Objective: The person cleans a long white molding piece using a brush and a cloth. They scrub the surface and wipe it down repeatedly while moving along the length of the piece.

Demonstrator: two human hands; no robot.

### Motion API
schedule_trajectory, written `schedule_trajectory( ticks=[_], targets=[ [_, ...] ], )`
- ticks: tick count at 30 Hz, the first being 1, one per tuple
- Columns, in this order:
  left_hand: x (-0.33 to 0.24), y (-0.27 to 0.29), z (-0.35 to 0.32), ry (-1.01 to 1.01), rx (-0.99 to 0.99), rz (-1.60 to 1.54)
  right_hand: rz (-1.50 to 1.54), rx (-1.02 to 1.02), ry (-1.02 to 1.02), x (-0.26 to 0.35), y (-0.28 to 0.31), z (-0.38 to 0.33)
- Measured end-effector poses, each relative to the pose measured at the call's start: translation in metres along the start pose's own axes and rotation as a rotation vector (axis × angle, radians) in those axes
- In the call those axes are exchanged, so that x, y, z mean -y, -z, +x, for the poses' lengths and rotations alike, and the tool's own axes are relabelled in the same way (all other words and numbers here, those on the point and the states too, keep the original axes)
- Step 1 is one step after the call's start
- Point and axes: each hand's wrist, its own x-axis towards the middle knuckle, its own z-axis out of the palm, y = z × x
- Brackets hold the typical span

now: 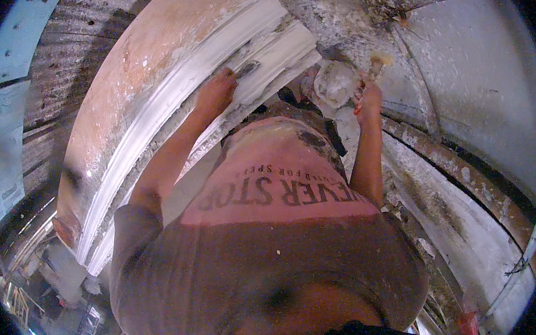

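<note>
spattered grey surface [315, 3] | white moulding [241, 30] along brown board [145, 45] | right hand [369, 96] clamped on brush [382, 61] — left hand [216, 89] at moulding, grip unclear

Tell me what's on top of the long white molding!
The person's left hand is on the white molding, near a dark patch. The hand covers the spot beneath it, so I can't see there.

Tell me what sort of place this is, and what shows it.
Probably a rough workshop for plaster-type work: a long, ridged white moulding lies on a tan board, and the right hand holds what looks like a brush.
</note>
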Motion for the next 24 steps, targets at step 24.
schedule_trajectory(
  ticks=[24],
  targets=[
    [-0.058,-0.043,0.144,0.409,-0.113,-0.696,-0.430,0.137,0.285,-0.031,0.068,0.084]
  ],
)
